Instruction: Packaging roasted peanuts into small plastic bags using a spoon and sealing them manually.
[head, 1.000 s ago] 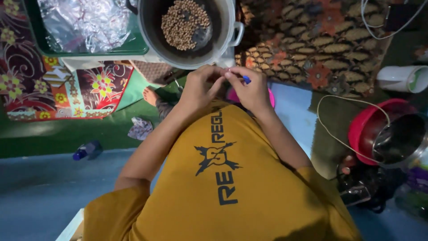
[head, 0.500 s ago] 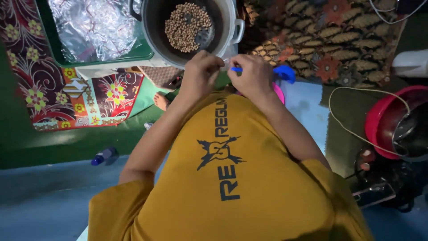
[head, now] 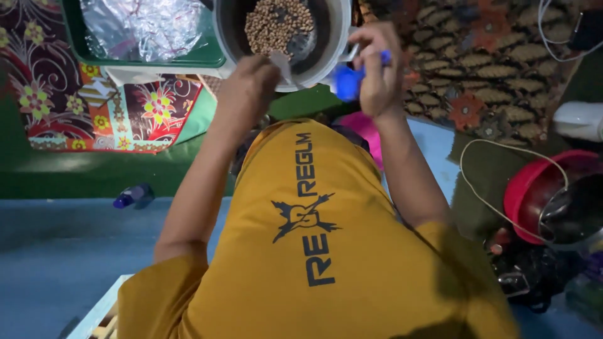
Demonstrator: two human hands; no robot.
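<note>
Head view: one pot [head: 339, 25] of brown beads, top cut off. Left hand [head: 248, 88] pinches pale scrap at pot rim; right hand [head: 377, 72] clamped on one blue scoop [head: 348, 80], partly hidden. One green tray [head: 207, 59].

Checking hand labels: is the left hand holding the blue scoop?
No, the blue scoop is in the right hand; the left hand pinches a small clear bag.

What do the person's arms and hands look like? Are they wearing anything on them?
Both arms are bare from the short mustard-yellow sleeves down. The left hand and right hand have no gloves, and no rings, watch or bracelets show. The shirt has dark printed lettering and a crossed emblem on its front.
</note>
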